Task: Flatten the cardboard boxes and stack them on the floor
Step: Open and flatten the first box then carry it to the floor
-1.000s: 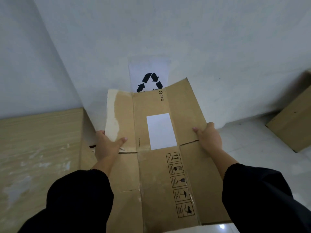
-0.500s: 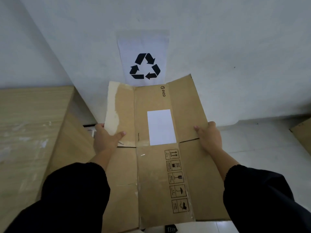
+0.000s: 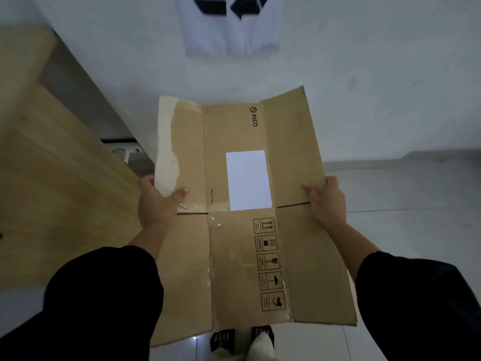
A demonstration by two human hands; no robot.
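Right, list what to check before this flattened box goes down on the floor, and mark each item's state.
1. Flatness of the cardboard box: ok, it is one flat sheet with its flaps spread.
2. Grip of the left hand: ok, its thumb is on top at the left edge.
3. Grip of the right hand: ok, it clasps the right edge.
4. The floor under the box: cannot tell, the sheet hides it.
5. The slippers out of the way: probably not ok, they show just below the sheet's near edge.
6. Clearance from the wooden furniture: cannot tell, it lies close by the left hand.
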